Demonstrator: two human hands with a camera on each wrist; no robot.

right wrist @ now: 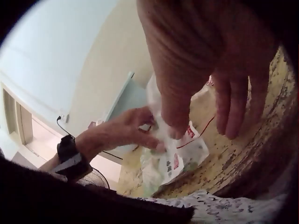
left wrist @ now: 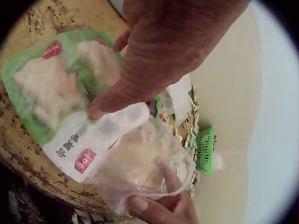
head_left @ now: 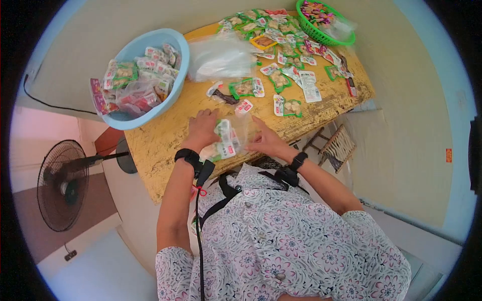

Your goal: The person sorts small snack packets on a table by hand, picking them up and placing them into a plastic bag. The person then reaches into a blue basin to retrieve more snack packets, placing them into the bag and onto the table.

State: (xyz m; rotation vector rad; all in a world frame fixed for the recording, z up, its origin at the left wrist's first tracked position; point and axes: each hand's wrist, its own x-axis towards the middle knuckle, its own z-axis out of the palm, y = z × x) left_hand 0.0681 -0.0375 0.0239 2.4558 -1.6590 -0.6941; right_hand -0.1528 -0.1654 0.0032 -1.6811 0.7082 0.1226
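Observation:
A green-and-white food packet with pale pieces inside lies at the near table edge. My left hand is over it, the thumb touching its face and the fingers reaching past its far side. Its white printed end meets a clear plastic bag. My right hand pinches the bag's rim between thumb and forefinger, while its other fingers extend downward in the right wrist view. Beyond the hands lie a dark-filled packet, a small white-and-red packet and a green-edged packet.
A blue basin full of packets stands at the table's left. A stack of clear bags lies beside it. Many packets cover the back, near a green basket. A fan stands left of the worn yellow table.

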